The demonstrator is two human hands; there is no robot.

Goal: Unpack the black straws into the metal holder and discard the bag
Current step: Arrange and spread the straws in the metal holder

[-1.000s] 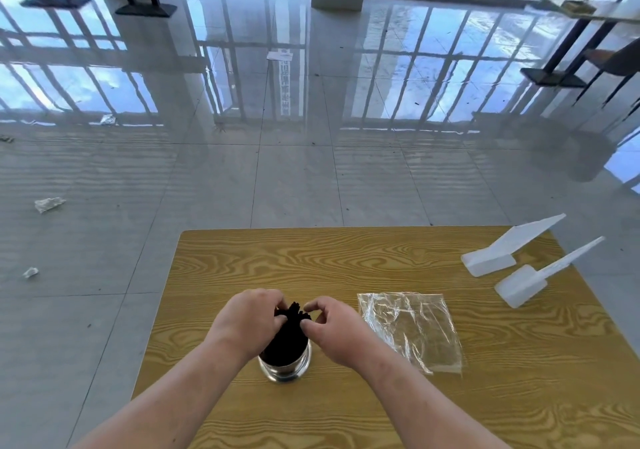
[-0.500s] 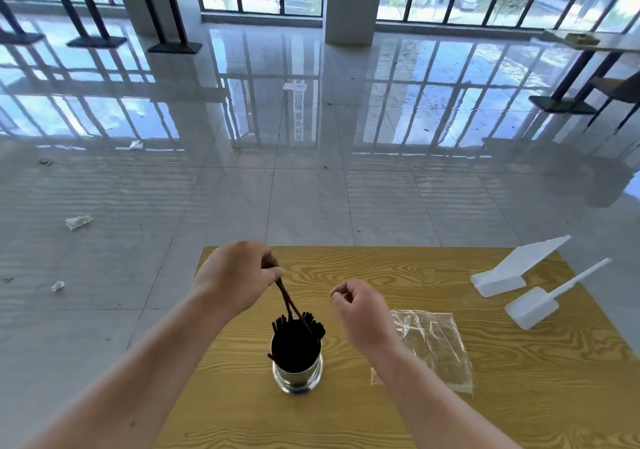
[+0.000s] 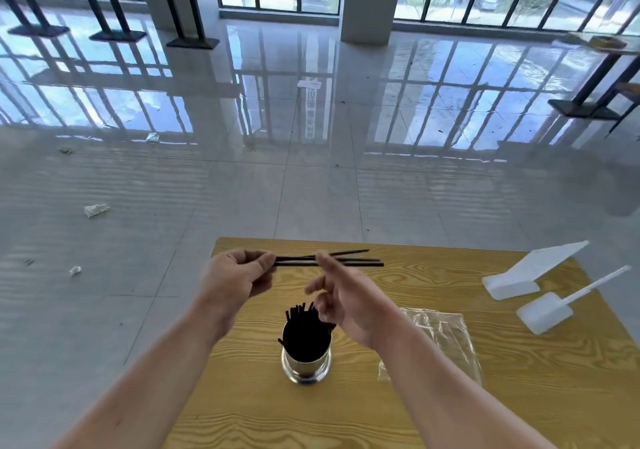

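The left hand (image 3: 239, 277) pinches a few black straws (image 3: 349, 260) by one end between thumb and curled fingers, holding them level above the far edge of the table (image 3: 536, 396). The right hand (image 3: 349, 298) grips nothing. Its fingers are loosely spread and the forefinger is raised in front of the held straws, though contact cannot be told. Below it, the metal holder (image 3: 306, 367) stands upright near the table's middle, packed with a bundle of straws (image 3: 303, 334). The clear bag (image 3: 443, 337) lies flat just right of the holder. Two white scoops (image 3: 540, 263) lie toward the right edge.
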